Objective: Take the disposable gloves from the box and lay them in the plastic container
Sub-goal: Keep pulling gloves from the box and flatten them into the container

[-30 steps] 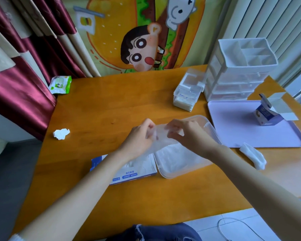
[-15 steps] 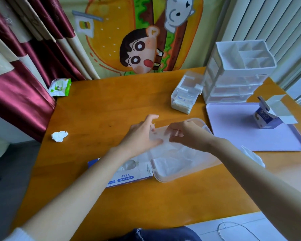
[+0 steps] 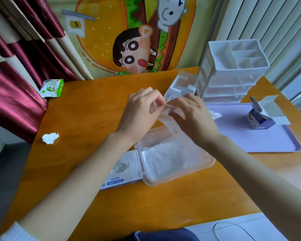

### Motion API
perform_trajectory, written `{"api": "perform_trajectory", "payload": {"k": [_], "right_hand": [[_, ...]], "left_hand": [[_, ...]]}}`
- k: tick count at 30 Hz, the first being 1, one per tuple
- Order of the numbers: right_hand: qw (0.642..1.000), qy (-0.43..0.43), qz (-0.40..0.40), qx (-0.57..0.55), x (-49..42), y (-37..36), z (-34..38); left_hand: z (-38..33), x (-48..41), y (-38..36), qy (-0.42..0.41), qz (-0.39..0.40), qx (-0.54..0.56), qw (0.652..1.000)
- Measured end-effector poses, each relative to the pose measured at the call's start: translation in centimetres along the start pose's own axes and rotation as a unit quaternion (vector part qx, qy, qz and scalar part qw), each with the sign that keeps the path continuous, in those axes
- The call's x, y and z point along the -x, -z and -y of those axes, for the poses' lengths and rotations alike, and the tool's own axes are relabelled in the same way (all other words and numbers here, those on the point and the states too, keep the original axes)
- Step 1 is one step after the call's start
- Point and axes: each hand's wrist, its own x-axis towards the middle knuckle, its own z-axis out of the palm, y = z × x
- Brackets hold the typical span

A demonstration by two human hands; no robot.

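Observation:
A clear plastic container (image 3: 207, 162) sits on the wooden table, with several thin transparent gloves (image 3: 167, 159) lying in it. To its left lies the flat white-and-blue glove box (image 3: 118, 176), partly under my left forearm. Above the container's far end, my left hand (image 3: 139, 115) and my right hand (image 3: 191, 117) both pinch the top edge of one transparent glove (image 3: 165, 119), which hangs down into the container.
A lilac tray (image 3: 268, 141) lies to the right with a small open carton (image 3: 261, 117) on it. A white drawer organiser (image 3: 233, 70) and a clear box (image 3: 181, 87) stand behind. A crumpled tissue (image 3: 49, 138) and a green wipes pack (image 3: 51, 87) lie at the left.
Both hands have risen and moved toward the container's far end, lifting the glove's top edge. The camera has moved closer and lower.

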Motion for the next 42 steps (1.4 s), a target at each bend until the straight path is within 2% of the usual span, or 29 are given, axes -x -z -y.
{"api": "perform_trajectory", "payload": {"k": [3,5,9,13,16,22,27,28,30,31,33,34,35,37,40,42], "right_hand": [[0.998,0.041,-0.03,0.023,1.5,-0.2,-1.1],[0.999,0.049,0.009,0.013,3.3,-1.0,-2.1],[0.981,0.013,0.191,-0.002,6.9,-3.6,-4.2],[0.927,-0.038,0.373,-0.003,8.4,-5.8,-5.3],[0.87,-0.082,0.485,-0.009,8.6,-7.4,-5.5],[0.814,-0.095,0.573,0.004,8.8,-9.7,-5.1],[0.74,-0.154,0.645,-0.115,8.4,-9.8,-5.4],[0.744,-0.163,0.636,-0.123,8.2,-9.8,-5.4],[0.799,-0.165,0.57,-0.101,8.0,-10.2,-5.5],[0.833,-0.16,0.524,-0.079,8.0,-10.5,-5.5],[0.878,-0.133,0.459,-0.042,8.0,-11.2,-5.5],[0.885,-0.109,0.453,-0.028,8.1,-11.6,-5.5],[0.882,-0.082,0.464,-0.011,8.2,-11.9,-5.4],[0.858,-0.041,0.511,0.029,8.6,-12.4,-5.5],[0.817,-0.03,0.569,0.087,9.4,-13.2,-5.6],[0.802,-0.038,0.585,0.11,9.7,-13.6,-5.6]], "left_hand": [[0.0,1.5,-0.1,-0.047,-0.003,-0.027,0.999],[0.6,3.4,-1.1,-0.051,0.038,-0.044,0.997],[2.2,7.0,-4.3,-0.033,0.161,-0.079,0.983],[2.8,8.5,-6.7,-0.014,0.286,-0.092,0.954],[2.8,8.6,-8.5,-0.014,0.371,-0.151,0.916],[3.2,8.4,-11.5,-0.007,0.518,-0.24,0.821],[2.8,9.0,-12.4,0.07,0.626,-0.237,0.74],[3.0,9.1,-12.4,0.101,0.647,-0.213,0.725],[3.4,9.1,-12.4,0.149,0.664,-0.156,0.716],[3.5,9.0,-12.4,0.16,0.651,-0.135,0.73],[3.3,8.7,-12.6,0.149,0.585,-0.141,0.785],[3.2,8.7,-12.9,0.138,0.546,-0.17,0.808],[3.1,8.8,-13.3,0.132,0.525,-0.203,0.816],[3.2,9.0,-14.3,0.143,0.549,-0.258,0.782],[3.7,9.8,-15.5,0.152,0.636,-0.303,0.693],[4.5,10.4,-16.1,0.147,0.654,-0.326,0.667]]}}
